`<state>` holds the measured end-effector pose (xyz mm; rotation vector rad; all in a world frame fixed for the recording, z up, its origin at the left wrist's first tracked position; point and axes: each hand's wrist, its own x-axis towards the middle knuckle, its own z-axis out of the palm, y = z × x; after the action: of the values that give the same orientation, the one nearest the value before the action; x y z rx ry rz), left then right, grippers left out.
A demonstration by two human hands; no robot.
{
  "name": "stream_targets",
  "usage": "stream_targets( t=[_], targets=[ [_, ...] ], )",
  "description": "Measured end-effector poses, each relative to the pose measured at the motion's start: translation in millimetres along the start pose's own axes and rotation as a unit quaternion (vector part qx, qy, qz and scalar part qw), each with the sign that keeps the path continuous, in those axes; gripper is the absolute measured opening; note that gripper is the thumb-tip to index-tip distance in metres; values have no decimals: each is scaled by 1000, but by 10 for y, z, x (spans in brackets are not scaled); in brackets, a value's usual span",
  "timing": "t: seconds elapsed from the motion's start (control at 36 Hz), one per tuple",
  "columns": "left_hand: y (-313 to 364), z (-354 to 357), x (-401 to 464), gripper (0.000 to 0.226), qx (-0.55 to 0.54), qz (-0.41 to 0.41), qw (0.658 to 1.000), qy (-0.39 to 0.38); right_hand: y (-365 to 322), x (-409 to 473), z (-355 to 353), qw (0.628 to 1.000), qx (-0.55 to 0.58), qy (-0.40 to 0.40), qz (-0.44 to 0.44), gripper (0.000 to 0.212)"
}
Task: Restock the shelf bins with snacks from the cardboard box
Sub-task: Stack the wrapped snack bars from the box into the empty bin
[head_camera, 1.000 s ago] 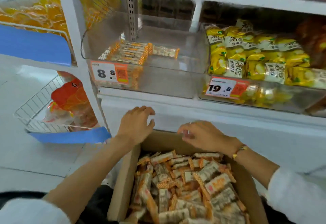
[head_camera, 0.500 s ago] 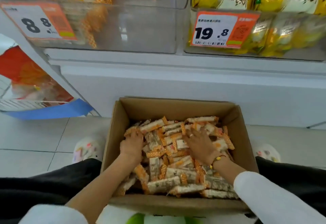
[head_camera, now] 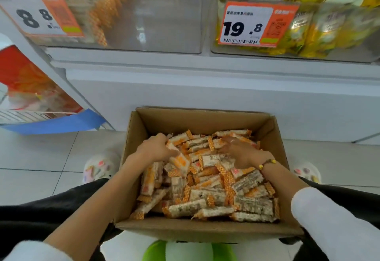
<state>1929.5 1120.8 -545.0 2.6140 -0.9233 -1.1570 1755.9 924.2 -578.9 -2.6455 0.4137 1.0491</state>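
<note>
From the head view, both hands are down in the open brown cardboard box [head_camera: 202, 231] on the pale tiled floor, which is heaped with slim snack bars in clear crinkly wrappers with orange-checked ends [head_camera: 207, 197]. The left hand [head_camera: 153, 149] has its fingers curled round a few bars near the box's far left; the right hand [head_camera: 240, 154] lies over the pile with fingers bent into it, though whether it actually grips any I cannot tell. The step in hand looks like gathering a bunch: it would go best to rake the bars parallel first and close both hands round one aligned stack, since the slick film will likely slide and loose bars spill. The wrappers look glossy and thin, the bars inside rigid and pebbly. Their destination, the clear hard plastic shelf bin with the 8.8 price tag [head_camera: 156, 28], stands above, holding only a few matching bars, beside a bin of shiny yellow foil packets [head_camera: 304, 34].
</note>
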Motion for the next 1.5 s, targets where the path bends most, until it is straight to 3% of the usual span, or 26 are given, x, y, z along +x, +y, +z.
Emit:
stream_targets(
  t=[0.08,0.19,0.28,0.39,0.47,0.64,0.78,0.92,1.06,1.11,1.14,1.22,1.31,1.44,1.5],
  targets=[
    [-47,-58,-1,36,-62,1,995,77,-39,32,119,993,-40,112,-22,50],
    [-168,3,11,48,-163,-13,984,72,-84,167,278,988,-75,131,-33,51],
    [-162,60,-2,45,-294,-42,954,35,-191,219,253,992,-90,71,-49,52],
    [-149,102,-2,26,-461,-116,879,-30,-298,296,158,995,-61,-78,-17,54],
    [-168,105,-12,22,-500,-109,858,-50,-355,256,72,992,-56,-116,-6,46],
    [-174,98,-61,18,-503,-100,858,-20,-405,88,109,991,-125,-42,-28,37],
    [-94,24,-113,27,-474,-76,877,29,-402,-122,-141,990,56,103,-78,51],
    [148,-266,-245,16,-486,0,872,63,-529,-458,-634,923,183,296,-164,52],
    [459,-663,-633,49,-519,53,852,47,-745,-773,-994,874,169,411,-199,54],
    [551,-828,-822,50,-522,86,845,74,-841,-860,-1101,857,170,440,-207,53],
    [572,-907,-919,63,-512,110,847,94,-892,-899,-1164,848,164,457,-210,53],
    [501,-1079,-1175,71,-409,229,868,167,-1039,-1003,-1364,816,80,528,-221,49],
    [417,-1255,-1357,61,-363,286,858,224,-1182,-1131,-1597,804,42,544,-238,50],
    [411,-1616,-1511,55,-317,338,811,356,-1390,-1413,-2059,836,-23,495,-236,54],
    [430,-1751,-1559,31,-311,346,801,378,-1447,-1506,-2259,849,-62,473,-227,58]
  ],
)
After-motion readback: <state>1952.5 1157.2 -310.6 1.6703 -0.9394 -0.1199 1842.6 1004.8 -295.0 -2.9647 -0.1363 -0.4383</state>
